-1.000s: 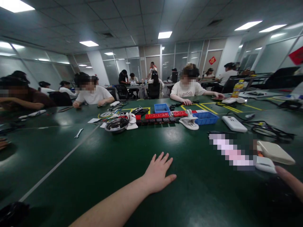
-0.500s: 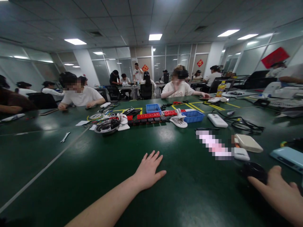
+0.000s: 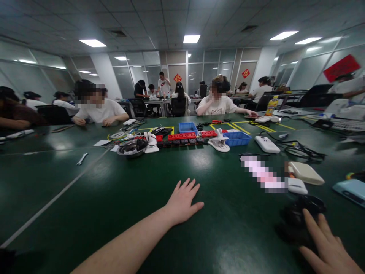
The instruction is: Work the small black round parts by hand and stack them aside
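My left hand (image 3: 183,203) lies palm down on the green table (image 3: 137,198), fingers stretched and thumb out to the side. Nothing is in it. At the lower right, my right hand (image 3: 327,241) has its fingers apart beside a black rounded object (image 3: 303,211), whose kind I cannot make out. The fingertips overlap its near edge; whether they touch it is unclear. Beyond that object lie a white case (image 3: 297,186) and a cream box (image 3: 307,173). A blurred-out pink and white item (image 3: 264,175) lies to their left.
Across the table's middle stand a row of red and black blocks (image 3: 182,137), blue bins (image 3: 236,138), a white clamp (image 3: 219,141) and a bowl of cables (image 3: 132,147). A wrench (image 3: 82,159) lies left. A light-blue device (image 3: 349,192) lies right. Two people sit opposite.
My right hand has shifted down and its fingers now point forward, leaving more of the black object showing. My left hand stays flat on the table. The view has turned slightly left.
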`<state>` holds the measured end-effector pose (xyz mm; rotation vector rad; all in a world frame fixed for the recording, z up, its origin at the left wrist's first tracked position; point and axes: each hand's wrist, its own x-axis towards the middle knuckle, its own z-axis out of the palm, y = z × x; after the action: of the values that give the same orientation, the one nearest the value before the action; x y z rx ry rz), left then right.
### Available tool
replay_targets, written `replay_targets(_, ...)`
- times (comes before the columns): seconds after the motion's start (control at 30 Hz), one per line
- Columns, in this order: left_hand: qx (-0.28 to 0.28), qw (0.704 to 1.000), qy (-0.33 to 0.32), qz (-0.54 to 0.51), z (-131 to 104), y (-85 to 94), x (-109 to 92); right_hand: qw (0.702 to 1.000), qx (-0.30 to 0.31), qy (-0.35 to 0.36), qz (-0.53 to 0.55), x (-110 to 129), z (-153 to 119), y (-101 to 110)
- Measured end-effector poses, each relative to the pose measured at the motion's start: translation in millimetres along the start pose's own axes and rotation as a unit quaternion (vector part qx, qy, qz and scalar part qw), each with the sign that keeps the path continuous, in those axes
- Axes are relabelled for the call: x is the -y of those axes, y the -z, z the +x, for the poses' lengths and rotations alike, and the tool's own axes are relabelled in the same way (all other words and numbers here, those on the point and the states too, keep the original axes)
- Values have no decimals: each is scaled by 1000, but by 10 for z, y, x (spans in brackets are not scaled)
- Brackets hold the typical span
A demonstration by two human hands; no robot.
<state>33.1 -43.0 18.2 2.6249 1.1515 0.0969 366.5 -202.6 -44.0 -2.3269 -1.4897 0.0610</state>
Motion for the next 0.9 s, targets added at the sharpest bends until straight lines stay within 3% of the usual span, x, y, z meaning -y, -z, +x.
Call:
replay_targets(0.1, 4, 1000, 3, 2, -3, 8, -9, 999, -7, 17, -37, 104, -19, 75)
replay_targets(0.37, 5, 1000, 0, -1, -2, 4, 11, 979, -99, 156, -88, 431, -23, 123)
replay_targets(0.6, -41, 998, -33, -24, -30, -37, -77, 979, -86, 174, -55, 463, 136, 115)
replay_targets(0.73, -32, 997, -68, -36, -54, -57, -175, 960, -103, 245, -82, 509, 217, 141)
replay_targets(0.9, -33, 997, -44, -52, -68, -54, -191, 950, -81, 299, -39, 524, 313, 179)
